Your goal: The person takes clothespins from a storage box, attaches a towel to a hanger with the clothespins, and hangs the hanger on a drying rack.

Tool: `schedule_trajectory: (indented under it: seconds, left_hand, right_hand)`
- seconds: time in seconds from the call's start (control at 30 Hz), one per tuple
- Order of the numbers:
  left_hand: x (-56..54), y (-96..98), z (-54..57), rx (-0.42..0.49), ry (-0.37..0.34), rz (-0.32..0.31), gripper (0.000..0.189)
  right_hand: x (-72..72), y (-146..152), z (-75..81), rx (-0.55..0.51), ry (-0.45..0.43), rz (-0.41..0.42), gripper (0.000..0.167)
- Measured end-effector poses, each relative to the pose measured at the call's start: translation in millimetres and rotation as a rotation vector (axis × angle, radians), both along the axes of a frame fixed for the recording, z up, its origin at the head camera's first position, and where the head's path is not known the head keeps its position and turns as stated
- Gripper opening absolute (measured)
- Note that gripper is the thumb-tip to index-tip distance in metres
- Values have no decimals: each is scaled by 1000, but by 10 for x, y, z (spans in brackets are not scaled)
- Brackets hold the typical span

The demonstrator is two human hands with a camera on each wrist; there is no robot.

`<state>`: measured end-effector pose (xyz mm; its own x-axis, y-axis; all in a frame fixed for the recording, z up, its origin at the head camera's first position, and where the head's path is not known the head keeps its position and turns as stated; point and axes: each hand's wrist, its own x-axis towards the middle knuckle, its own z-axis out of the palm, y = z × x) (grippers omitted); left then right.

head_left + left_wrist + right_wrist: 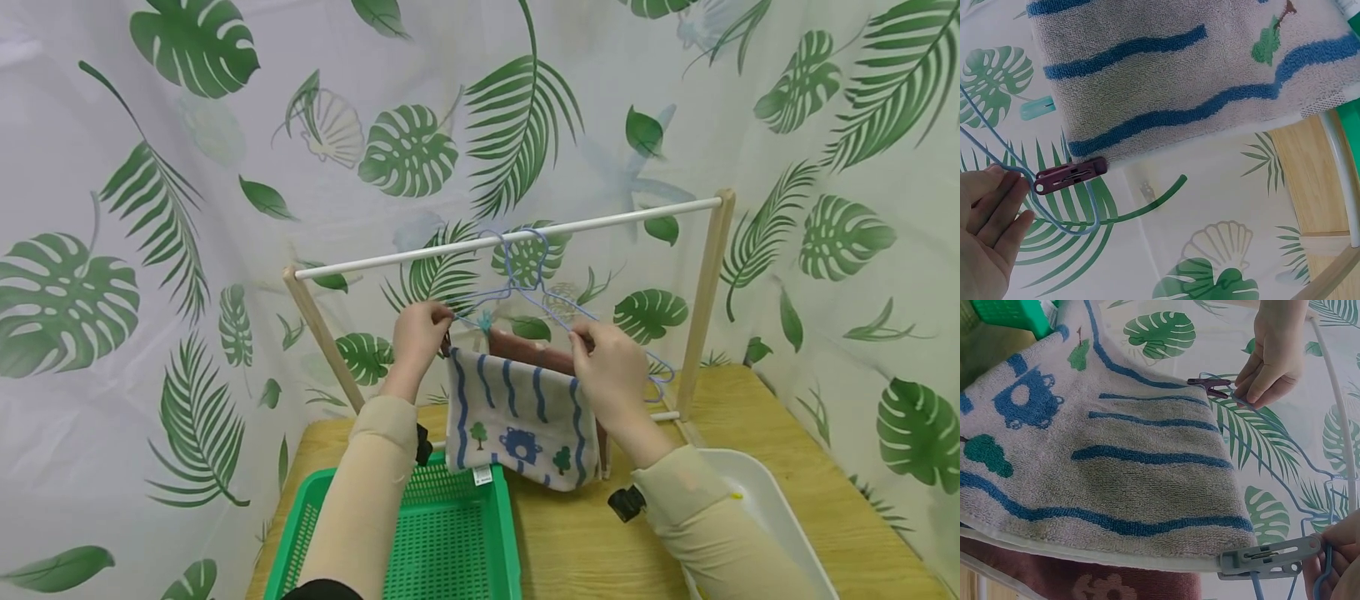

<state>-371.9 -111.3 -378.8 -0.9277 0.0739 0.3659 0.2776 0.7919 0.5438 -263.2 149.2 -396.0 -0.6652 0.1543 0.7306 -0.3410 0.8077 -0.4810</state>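
A pale towel (517,408) with wavy blue stripes, a blue animal and green trees hangs from a blue wire hanger (1063,229). A maroon clothespin (1071,175) clips one top corner; a grey clothespin (1269,556) clips the other. Beside the maroon clothespin, my left hand (420,337) pinches the hanger's wire. My right hand (611,371) pinches the wire at the other end, fingertips right at the grey clothespin. Behind this towel hangs a reddish-brown towel (1147,584) with a flower pattern, with a teal clothespin (485,320) near its top.
Two hanger hooks sit on the white rod (622,218) of a wooden-legged rack (705,308). A green basket (510,533) stands on the wooden table (585,542) below, at the left. At the right is a white tray (757,479), partly behind my right sleeve. A leaf-print curtain surrounds the table.
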Motion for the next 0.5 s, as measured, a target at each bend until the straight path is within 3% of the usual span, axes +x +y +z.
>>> schedule_trajectory:
  seconds: [0.23,0.5]
  left_hand:
    - [28,8,-56,-35,-34,-25,17]
    - [5,56,-123,-6,-79,-121,32]
  right_hand:
    - [1,19,-60,-4,-3,-10,9]
    - [46,19,-115,-14,-6,1,7]
